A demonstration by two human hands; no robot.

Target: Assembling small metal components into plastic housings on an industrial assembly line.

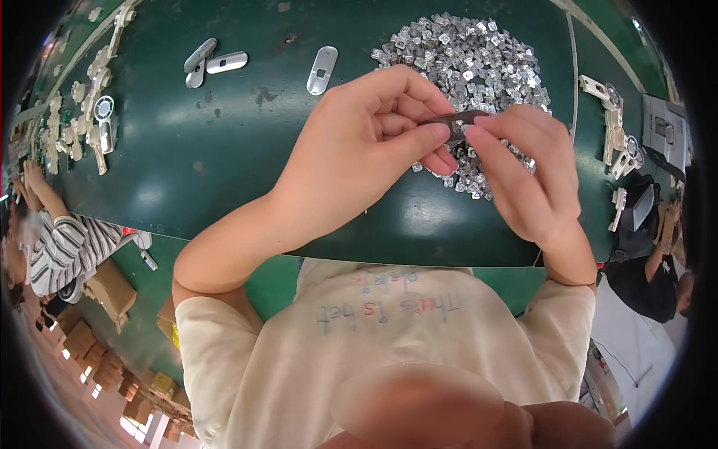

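Note:
Between my hands, above the green table, is a small dark oblong plate [453, 120] with rounded ends and a light little piece near its middle. My left hand [359, 142] pinches one end between thumb and fingers. My right hand [535, 168] has thumb and forefinger closed on the other end, close to that light piece. Beneath and beyond my hands spreads a heap of small clear, square-looking pieces [479, 63]. A silver oblong plate [322, 71] with a square hole lies farther back, and several similar plates [227, 62] are grouped at the far left, some overlapping.
White plastic parts [101, 131] line the table's left side, and more [615, 135] lie on the right. A person in a striped shirt [71, 251] sits at left, another in dark clothes [647, 288] at right. Cardboard boxes [112, 292] stand on the floor.

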